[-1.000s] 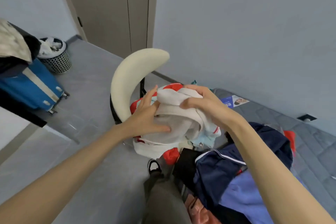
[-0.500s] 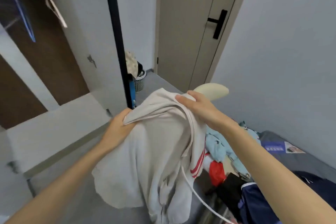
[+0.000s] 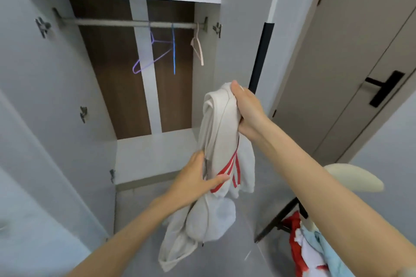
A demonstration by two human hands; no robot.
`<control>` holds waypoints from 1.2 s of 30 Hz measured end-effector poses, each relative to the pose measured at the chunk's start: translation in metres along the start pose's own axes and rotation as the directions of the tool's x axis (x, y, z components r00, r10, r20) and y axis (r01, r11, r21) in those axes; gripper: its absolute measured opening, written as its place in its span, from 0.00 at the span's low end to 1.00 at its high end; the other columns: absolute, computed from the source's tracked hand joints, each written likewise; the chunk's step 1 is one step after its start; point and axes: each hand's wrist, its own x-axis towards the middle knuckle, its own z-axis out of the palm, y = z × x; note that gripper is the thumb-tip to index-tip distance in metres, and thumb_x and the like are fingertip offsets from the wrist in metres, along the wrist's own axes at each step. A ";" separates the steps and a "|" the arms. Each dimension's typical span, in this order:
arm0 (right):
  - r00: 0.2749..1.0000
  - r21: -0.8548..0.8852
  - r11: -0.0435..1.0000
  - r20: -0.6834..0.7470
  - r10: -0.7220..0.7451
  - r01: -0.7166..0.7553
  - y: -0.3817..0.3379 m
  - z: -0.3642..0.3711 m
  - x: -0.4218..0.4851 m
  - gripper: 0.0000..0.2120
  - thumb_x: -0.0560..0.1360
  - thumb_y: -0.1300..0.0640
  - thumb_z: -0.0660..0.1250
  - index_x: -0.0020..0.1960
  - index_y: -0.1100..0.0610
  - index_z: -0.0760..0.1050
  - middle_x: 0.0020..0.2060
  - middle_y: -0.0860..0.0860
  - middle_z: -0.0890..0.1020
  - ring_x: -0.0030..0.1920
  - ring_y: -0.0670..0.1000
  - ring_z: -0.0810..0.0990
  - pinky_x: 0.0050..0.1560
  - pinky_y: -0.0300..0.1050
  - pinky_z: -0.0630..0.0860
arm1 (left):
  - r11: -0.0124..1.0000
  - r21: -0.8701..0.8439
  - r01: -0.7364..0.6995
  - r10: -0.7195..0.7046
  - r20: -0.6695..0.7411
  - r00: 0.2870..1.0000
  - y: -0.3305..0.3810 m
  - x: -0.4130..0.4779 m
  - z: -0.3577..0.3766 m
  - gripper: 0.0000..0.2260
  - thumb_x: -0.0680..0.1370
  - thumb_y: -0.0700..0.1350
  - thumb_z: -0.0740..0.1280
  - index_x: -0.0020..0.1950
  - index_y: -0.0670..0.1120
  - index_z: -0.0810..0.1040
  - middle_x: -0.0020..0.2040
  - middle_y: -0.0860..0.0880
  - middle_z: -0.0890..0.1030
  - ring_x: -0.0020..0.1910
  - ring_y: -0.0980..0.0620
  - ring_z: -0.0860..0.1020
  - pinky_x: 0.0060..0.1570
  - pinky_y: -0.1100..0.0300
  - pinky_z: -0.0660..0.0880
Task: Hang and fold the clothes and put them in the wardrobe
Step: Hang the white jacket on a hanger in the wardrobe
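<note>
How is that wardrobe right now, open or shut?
Open. Inside the wardrobe you can plainly see the rail, a pink hanger hooked on it, and the shelf below.

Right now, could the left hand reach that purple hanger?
Probably, once it lets go: the left hand grips the cream garment, but the wardrobe stands open with nothing before the purple hanger.

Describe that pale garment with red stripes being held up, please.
The cream garment looks like soft, thick cloth with red stripes midway. It hangs bunched and crumpled in front of the open wardrobe, not hung up. The right hand grips its top; the left hand holds it lower, beside the stripes. Its bottom end dangles free.
</note>
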 end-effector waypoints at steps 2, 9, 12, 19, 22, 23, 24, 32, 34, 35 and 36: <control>0.998 0.020 1.000 0.061 0.003 -0.005 -0.008 0.009 0.008 0.15 0.81 0.48 0.59 0.61 0.58 0.72 0.47 0.52 0.81 0.47 0.49 0.80 0.49 0.44 0.79 | 0.995 -0.102 0.021 -0.035 -0.138 0.990 -0.002 0.013 -0.005 0.24 0.75 0.62 0.64 0.66 0.51 0.70 0.58 0.57 0.77 0.54 0.60 0.77 0.51 0.70 0.71; 0.913 -0.298 0.952 0.404 0.066 0.063 -0.005 -0.015 0.041 0.14 0.80 0.51 0.63 0.63 0.54 0.73 0.57 0.46 0.80 0.57 0.44 0.78 0.62 0.45 0.73 | 0.930 -0.363 0.059 -0.182 -0.314 0.932 -0.009 0.047 -0.055 0.10 0.78 0.55 0.63 0.57 0.53 0.77 0.50 0.58 0.81 0.48 0.61 0.79 0.45 0.72 0.75; 0.821 -0.614 0.777 0.510 0.256 0.139 0.022 -0.031 0.044 0.28 0.77 0.51 0.67 0.74 0.52 0.63 0.70 0.46 0.70 0.68 0.45 0.69 0.69 0.44 0.66 | 0.856 -0.513 0.054 -0.244 -0.310 0.919 0.000 0.063 -0.078 0.10 0.78 0.53 0.64 0.57 0.52 0.77 0.54 0.51 0.82 0.52 0.53 0.81 0.53 0.56 0.78; 0.802 -0.749 0.559 0.552 0.228 0.356 0.104 -0.013 0.029 0.18 0.79 0.48 0.64 0.64 0.57 0.72 0.60 0.52 0.78 0.58 0.52 0.77 0.59 0.44 0.73 | 0.767 -0.642 0.009 -0.253 -0.289 0.923 0.024 0.082 -0.097 0.08 0.78 0.50 0.65 0.55 0.50 0.79 0.46 0.54 0.85 0.47 0.55 0.84 0.42 0.62 0.80; 0.865 -0.701 0.594 0.502 0.018 0.395 0.095 -0.011 0.036 0.13 0.82 0.53 0.56 0.56 0.59 0.75 0.51 0.54 0.79 0.52 0.56 0.78 0.45 0.41 0.70 | 0.760 -0.648 -0.052 -0.315 -0.436 0.843 0.018 0.081 -0.115 0.09 0.78 0.48 0.66 0.55 0.46 0.79 0.46 0.52 0.84 0.45 0.55 0.83 0.43 0.61 0.80; 0.885 -0.665 0.634 0.460 -0.070 0.395 0.085 -0.013 0.040 0.14 0.83 0.53 0.55 0.57 0.60 0.75 0.52 0.54 0.79 0.52 0.54 0.77 0.44 0.37 0.70 | 0.782 -0.621 -0.057 -0.334 -0.494 0.803 0.013 0.078 -0.123 0.10 0.78 0.48 0.66 0.56 0.44 0.79 0.47 0.51 0.83 0.45 0.55 0.82 0.45 0.61 0.79; 0.901 -0.609 0.687 0.404 -0.161 0.396 0.072 -0.013 0.042 0.15 0.83 0.53 0.54 0.57 0.60 0.74 0.52 0.54 0.78 0.51 0.52 0.76 0.43 0.34 0.70 | 0.813 -0.580 -0.043 -0.342 -0.537 0.771 0.006 0.075 -0.130 0.11 0.78 0.49 0.67 0.55 0.43 0.80 0.48 0.50 0.82 0.46 0.55 0.80 0.46 0.60 0.78; 0.787 -0.338 0.727 0.420 -0.452 0.598 -0.023 0.032 0.042 0.17 0.82 0.50 0.58 0.51 0.63 0.78 0.44 0.59 0.81 0.42 0.45 0.76 0.43 0.39 0.71 | 0.954 -0.294 0.064 -0.237 -0.601 0.763 -0.015 0.046 -0.128 0.14 0.75 0.45 0.71 0.58 0.47 0.73 0.59 0.46 0.76 0.51 0.52 0.78 0.52 0.59 0.74; 0.762 -0.324 0.733 0.512 -0.396 0.598 -0.031 0.040 0.041 0.21 0.82 0.49 0.58 0.50 0.67 0.76 0.39 0.58 0.78 0.39 0.47 0.74 0.40 0.41 0.70 | 0.997 -0.003 -0.073 0.063 -0.459 0.886 -0.007 0.045 -0.129 0.32 0.70 0.48 0.76 0.69 0.56 0.65 0.68 0.57 0.68 0.64 0.59 0.69 0.61 0.65 0.67; 0.754 -0.311 0.750 0.551 -0.358 0.583 -0.033 0.044 0.041 0.22 0.81 0.48 0.58 0.49 0.68 0.75 0.37 0.55 0.77 0.38 0.48 0.73 0.38 0.40 0.69 | 0.983 0.058 -0.173 0.182 -0.370 0.911 0.002 0.046 -0.128 0.37 0.68 0.49 0.77 0.70 0.62 0.61 0.69 0.64 0.66 0.67 0.63 0.66 0.63 0.68 0.65; 0.754 -0.293 0.780 0.575 -0.319 0.554 -0.035 0.047 0.041 0.23 0.81 0.47 0.59 0.48 0.69 0.75 0.36 0.54 0.76 0.37 0.48 0.73 0.36 0.39 0.69 | 0.968 0.049 -0.247 0.250 -0.315 0.916 0.011 0.047 -0.125 0.36 0.68 0.48 0.76 0.68 0.66 0.60 0.66 0.71 0.66 0.66 0.67 0.66 0.61 0.72 0.65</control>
